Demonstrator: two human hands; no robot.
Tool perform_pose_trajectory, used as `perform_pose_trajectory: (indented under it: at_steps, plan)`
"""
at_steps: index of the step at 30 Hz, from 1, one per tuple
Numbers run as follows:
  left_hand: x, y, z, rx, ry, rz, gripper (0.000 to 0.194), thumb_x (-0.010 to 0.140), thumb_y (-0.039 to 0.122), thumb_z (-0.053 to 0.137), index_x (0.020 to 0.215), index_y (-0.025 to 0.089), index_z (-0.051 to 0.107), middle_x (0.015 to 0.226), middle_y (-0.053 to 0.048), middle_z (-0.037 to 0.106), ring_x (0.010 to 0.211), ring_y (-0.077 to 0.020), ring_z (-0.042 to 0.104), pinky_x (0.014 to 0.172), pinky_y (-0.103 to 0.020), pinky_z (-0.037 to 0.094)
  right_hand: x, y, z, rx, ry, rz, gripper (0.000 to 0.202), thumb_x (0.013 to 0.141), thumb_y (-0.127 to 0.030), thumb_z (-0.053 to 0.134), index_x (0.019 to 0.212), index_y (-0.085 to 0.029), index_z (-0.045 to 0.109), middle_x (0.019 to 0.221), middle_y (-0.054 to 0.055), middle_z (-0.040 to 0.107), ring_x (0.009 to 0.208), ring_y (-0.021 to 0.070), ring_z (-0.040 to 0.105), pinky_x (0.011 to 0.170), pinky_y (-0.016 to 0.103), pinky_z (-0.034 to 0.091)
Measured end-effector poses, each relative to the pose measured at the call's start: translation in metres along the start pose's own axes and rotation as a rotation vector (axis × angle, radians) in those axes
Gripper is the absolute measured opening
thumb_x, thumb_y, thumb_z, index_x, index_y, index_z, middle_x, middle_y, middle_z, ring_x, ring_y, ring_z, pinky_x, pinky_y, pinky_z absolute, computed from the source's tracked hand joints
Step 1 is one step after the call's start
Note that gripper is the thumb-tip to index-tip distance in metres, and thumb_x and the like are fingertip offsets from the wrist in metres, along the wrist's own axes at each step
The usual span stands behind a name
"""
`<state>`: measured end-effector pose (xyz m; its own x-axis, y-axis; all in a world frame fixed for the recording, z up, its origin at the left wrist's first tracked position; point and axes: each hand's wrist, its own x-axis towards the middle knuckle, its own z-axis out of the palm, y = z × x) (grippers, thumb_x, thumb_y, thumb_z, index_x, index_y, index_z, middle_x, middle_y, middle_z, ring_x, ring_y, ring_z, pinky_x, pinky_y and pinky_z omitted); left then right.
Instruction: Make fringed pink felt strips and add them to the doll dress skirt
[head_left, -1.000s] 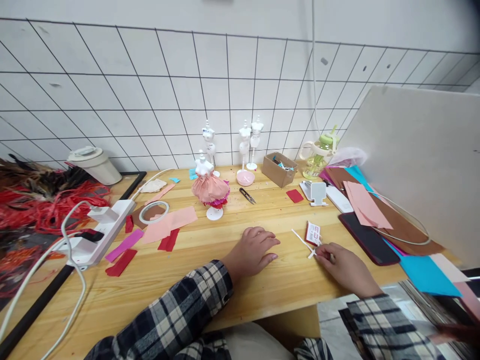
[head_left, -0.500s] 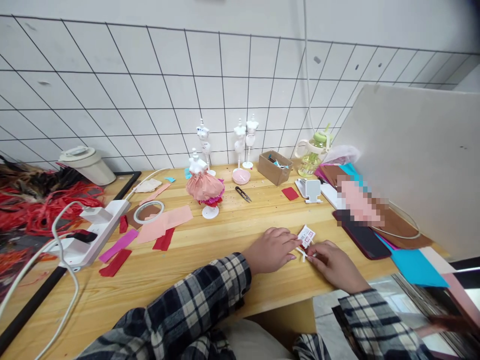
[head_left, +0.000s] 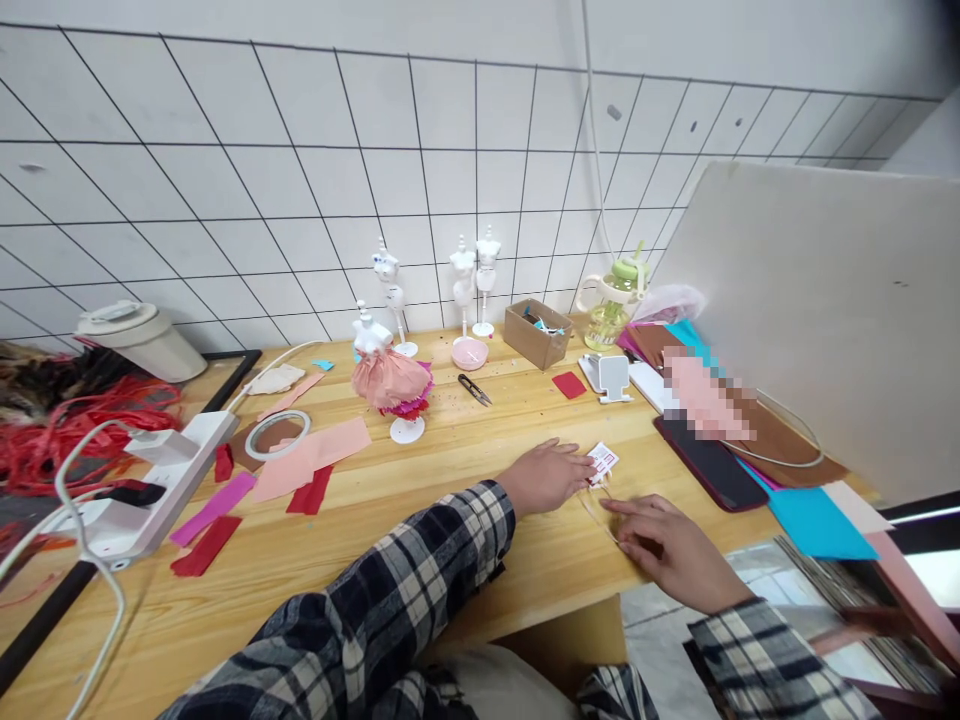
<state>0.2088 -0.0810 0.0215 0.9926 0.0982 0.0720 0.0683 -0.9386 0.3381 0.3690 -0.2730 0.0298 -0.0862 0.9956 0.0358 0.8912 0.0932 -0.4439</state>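
Observation:
My left hand [head_left: 546, 477] lies flat near the table's front, fingers stretched out over the near-left edge of a small white card with red print [head_left: 604, 461]. From the card a thin pale thread [head_left: 598, 514] runs in a loose curve toward my right hand [head_left: 679, 550]. The right hand is closed, thumb and fingers pinched around the thread's end. A small white bit shows just below the card, too small to make out. Further back stands a small white dress-form mannequin [head_left: 371, 332] wearing a gathered pink skirt [head_left: 391, 377] over magenta and red layers.
Behind are bare mannequins [head_left: 463, 285], a pink dish [head_left: 469, 353], thread snips [head_left: 474, 390], a cardboard box [head_left: 537, 335] and a phone stand [head_left: 613, 378]. Fabric scraps [head_left: 311, 462], a tape roll [head_left: 278, 435] and a power strip [head_left: 176, 480] lie left; a dark phone [head_left: 709, 460] lies right.
My right hand has moved down and right from the card, drawing the thread out longer. My left hand stays at the card. The camera view has shifted slightly.

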Motion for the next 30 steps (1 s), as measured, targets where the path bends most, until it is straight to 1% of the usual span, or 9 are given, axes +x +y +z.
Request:
perform_pose_trajectory:
  at_steps: [5,10,14,18,20,22,24,28,30]
  plan:
    - [0.006,-0.004,0.010,-0.090,0.128,0.007,0.034,0.093,0.021,0.042,0.122,0.021,0.058,0.133,-0.005,0.058,0.119,-0.0179,0.054,0.101,-0.032,0.041,-0.016,-0.002,-0.014,-0.078,0.079,-0.023,0.027,0.086,-0.028,0.053,0.111,-0.024,0.060,0.114,0.008,0.066,0.099,0.0240,0.060,0.085,0.040,0.050]
    - [0.006,-0.001,0.016,-0.157,0.230,0.007,0.029,0.091,0.025,0.047,0.115,0.018,0.062,0.123,-0.008,0.064,0.113,-0.0196,0.058,0.099,-0.033,0.045,-0.013,-0.006,-0.013,-0.224,0.140,-0.116,0.031,0.084,-0.014,0.047,0.111,-0.020,0.061,0.103,0.008,0.069,0.089,0.0212,0.061,0.077,0.036,0.052]
    - [0.003,0.001,0.019,-0.211,0.287,0.010,0.030,0.089,0.019,0.047,0.116,0.017,0.061,0.126,-0.009,0.062,0.118,-0.0184,0.055,0.104,-0.033,0.042,-0.011,-0.027,-0.019,-0.492,0.332,-0.338,0.041,0.085,-0.007,0.046,0.119,-0.024,0.060,0.126,0.003,0.063,0.095,0.0191,0.061,0.087,0.037,0.048]
    - [-0.001,0.002,0.020,-0.263,0.292,0.041,0.039,0.082,0.013,0.050,0.121,0.018,0.057,0.127,-0.009,0.060,0.121,-0.0196,0.052,0.106,-0.035,0.040,-0.007,-0.041,-0.034,-0.555,0.512,-0.423,0.043,0.087,-0.013,0.051,0.127,-0.029,0.056,0.123,0.002,0.065,0.094,0.0179,0.062,0.085,0.034,0.048]
    - [-0.002,0.002,0.020,-0.284,0.307,0.008,0.044,0.081,0.013,0.050,0.124,0.017,0.054,0.128,-0.010,0.060,0.120,-0.0202,0.053,0.104,-0.036,0.041,0.001,-0.038,-0.038,-0.482,0.648,-0.285,0.036,0.085,-0.016,0.054,0.119,-0.028,0.059,0.109,0.004,0.070,0.087,0.0180,0.063,0.080,0.033,0.049]
    - [-0.004,0.003,0.020,-0.299,0.321,-0.022,0.047,0.079,0.012,0.050,0.126,0.016,0.052,0.129,-0.010,0.059,0.119,-0.0204,0.053,0.103,-0.036,0.042,0.011,-0.030,-0.039,-0.336,0.749,-0.038,0.026,0.085,-0.020,0.055,0.110,-0.024,0.061,0.096,0.006,0.070,0.076,0.0176,0.061,0.071,0.032,0.049]
    - [-0.005,0.004,0.020,-0.304,0.323,-0.020,0.049,0.078,0.012,0.049,0.127,0.016,0.052,0.130,-0.010,0.058,0.120,-0.0207,0.052,0.104,-0.036,0.042,0.017,-0.023,-0.037,-0.145,0.775,0.108,0.020,0.085,-0.027,0.055,0.103,-0.021,0.061,0.100,0.009,0.065,0.078,0.0187,0.060,0.066,0.032,0.049]
    - [-0.007,0.007,0.016,-0.306,0.309,-0.007,0.057,0.075,0.012,0.049,0.131,0.016,0.047,0.131,-0.010,0.056,0.119,-0.0217,0.052,0.104,-0.036,0.042,0.016,-0.021,-0.036,0.214,0.664,0.179,0.021,0.084,-0.039,0.055,0.092,-0.021,0.062,0.120,0.011,0.055,0.111,0.0269,0.053,0.086,0.038,0.046]
    - [-0.007,0.007,0.015,-0.309,0.302,-0.013,0.061,0.074,0.014,0.050,0.134,0.016,0.044,0.132,-0.011,0.055,0.119,-0.0224,0.052,0.105,-0.038,0.041,0.013,-0.022,-0.037,0.468,0.493,0.265,0.025,0.086,-0.044,0.052,0.087,-0.021,0.061,0.109,0.009,0.061,0.104,0.0250,0.056,0.088,0.037,0.044]
